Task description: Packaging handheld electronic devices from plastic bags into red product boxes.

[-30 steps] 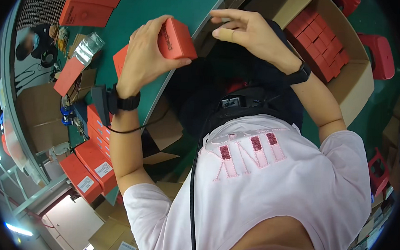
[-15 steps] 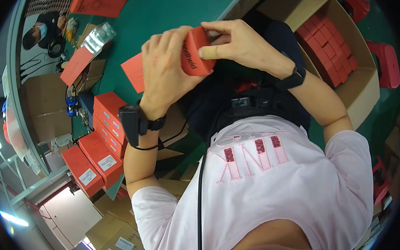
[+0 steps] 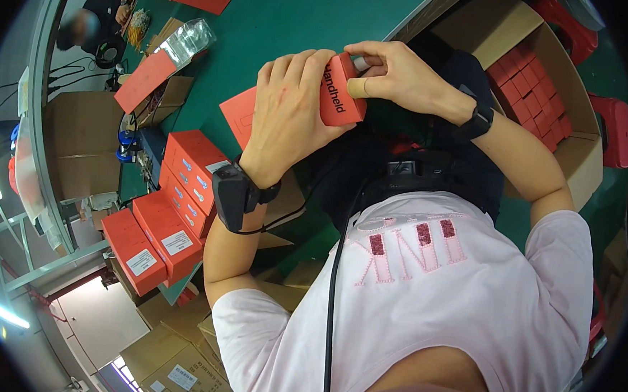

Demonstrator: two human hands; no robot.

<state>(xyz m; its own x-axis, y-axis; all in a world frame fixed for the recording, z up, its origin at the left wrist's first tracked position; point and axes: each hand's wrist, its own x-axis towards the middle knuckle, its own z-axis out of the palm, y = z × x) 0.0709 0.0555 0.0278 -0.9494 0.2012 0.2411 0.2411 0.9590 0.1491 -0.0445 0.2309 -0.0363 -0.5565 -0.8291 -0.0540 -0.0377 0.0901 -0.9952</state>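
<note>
My left hand (image 3: 290, 112) is wrapped over the top of a red cardboard box (image 3: 343, 101) with printed lettering. Its thumb presses along the near side. At the box's right end my right hand (image 3: 397, 79) is closed, the tan-wrapped thumb against the edge and the other fingers curled behind it. A white wrap shows on one of those fingers. To the left of my left hand a red panel (image 3: 236, 114) sticks out; whether it belongs to the same box or another one, I cannot tell. Both wrists carry black straps.
Red boxes (image 3: 171, 234) are stacked at the left on the green table (image 3: 274, 21). An open carton (image 3: 583, 140) holding several red boxes stands at the right, beside red stools (image 3: 613, 131). A clear plastic package (image 3: 187, 41) lies back left; a co-worker (image 3: 87, 27) is beyond.
The whole view has shifted, so everything sits further right in the picture. Both hands keep the box; the right fingers have curled in a little at its end.
</note>
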